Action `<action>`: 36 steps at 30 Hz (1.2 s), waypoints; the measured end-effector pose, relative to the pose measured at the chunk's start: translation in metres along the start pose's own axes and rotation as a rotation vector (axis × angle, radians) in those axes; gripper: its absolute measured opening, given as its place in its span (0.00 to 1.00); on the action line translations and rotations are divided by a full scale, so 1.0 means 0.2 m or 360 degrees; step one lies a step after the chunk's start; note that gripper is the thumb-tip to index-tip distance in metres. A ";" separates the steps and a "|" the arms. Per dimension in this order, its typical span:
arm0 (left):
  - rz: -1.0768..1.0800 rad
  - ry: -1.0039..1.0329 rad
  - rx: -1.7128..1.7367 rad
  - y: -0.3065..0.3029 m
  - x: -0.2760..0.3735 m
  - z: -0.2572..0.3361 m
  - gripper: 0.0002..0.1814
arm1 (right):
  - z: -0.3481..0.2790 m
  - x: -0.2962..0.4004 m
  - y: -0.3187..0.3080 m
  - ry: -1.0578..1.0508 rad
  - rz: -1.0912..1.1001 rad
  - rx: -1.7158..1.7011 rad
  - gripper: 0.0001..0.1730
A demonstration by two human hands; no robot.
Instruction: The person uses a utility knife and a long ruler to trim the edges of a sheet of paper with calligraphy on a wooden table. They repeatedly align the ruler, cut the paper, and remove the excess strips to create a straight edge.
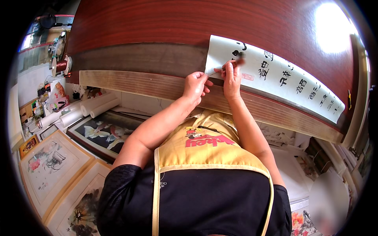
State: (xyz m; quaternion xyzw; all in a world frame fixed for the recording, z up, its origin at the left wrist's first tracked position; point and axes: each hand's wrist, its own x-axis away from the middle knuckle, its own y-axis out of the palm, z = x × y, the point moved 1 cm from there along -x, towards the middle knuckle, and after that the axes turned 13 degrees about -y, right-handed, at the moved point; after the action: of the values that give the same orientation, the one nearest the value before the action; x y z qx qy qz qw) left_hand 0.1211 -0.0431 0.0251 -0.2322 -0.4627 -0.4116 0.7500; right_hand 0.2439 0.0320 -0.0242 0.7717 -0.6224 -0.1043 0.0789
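A long calligraphy sheet (260, 85) with black brushed characters and a red seal mark lies across the table's near side, its left end close to me. My left hand (196, 87) pinches the sheet's near left corner between thumb and forefinger, the other fingers curled. Just right of it, my right hand (231, 78) grips a small tool with a brown rounded end (240, 60), which is blurred. A thin pale line runs from the left fingertips towards the right hand; whether it is a blade or a strip of paper I cannot tell.
The red-brown wooden table (147, 22) carries a dark strip (141, 57) and a pale, lined front edge (127, 82). A yellow-and-black cutter (349, 99) lies at right. Left stand a wire spool (61, 65), paper rolls (97, 104) and framed paintings (56, 165).
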 end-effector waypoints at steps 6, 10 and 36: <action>-0.0032 0.0042 0.0111 -0.01 -0.01 -0.02 0.09 | -0.03 0.00 0.03 -0.0066 -0.0066 0.0088 0.09; -0.0061 0.0055 0.0144 -0.01 -0.01 -0.02 0.09 | -0.04 0.01 0.05 -0.0039 -0.0023 0.0086 0.09; -0.0075 0.0100 0.0243 0.00 -0.01 -0.03 0.06 | -0.08 0.03 0.08 -0.0494 -0.0290 0.0682 0.10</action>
State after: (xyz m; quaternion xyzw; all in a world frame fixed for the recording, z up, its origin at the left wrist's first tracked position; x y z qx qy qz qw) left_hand 0.1238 -0.0461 0.0203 -0.1504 -0.4743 -0.3996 0.7699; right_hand 0.2343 0.0231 -0.0044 0.7983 -0.5630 -0.0938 -0.1922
